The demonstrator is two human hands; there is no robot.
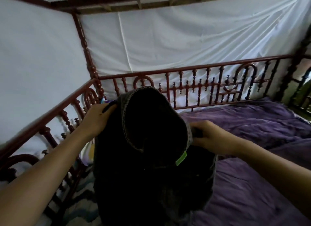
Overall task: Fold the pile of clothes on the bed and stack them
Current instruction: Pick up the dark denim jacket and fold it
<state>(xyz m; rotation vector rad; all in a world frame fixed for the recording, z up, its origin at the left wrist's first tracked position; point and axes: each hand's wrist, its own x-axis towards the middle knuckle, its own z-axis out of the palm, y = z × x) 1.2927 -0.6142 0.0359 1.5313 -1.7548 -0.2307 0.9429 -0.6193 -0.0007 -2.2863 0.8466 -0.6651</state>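
Dark garment [148, 166] is held up in the air in front of me, over the near-left part of the bed and clear of the purple bedspread [252, 183]. The stitched band at the top gapes open in a loop and a green label [181, 158] sits on its right side. Probably trousers or a skirt, but too dark to tell. My left hand [99, 119] grips the band's left edge, fingers curled over it, set higher and further from me. My right hand [210, 138] pinches the right edge, lower and nearer. So the band runs tilted between the hands and the garment's long axis hangs straight down from them, toward me. My guess is the next move means levelling the hands, then laying it right onto the open bedspread, where the right hand is closer. Behind are a red turned-wood rail [202, 70] and a white sheet [168, 40]. Blurred pale patterned cloth [80, 209] lies lower left.
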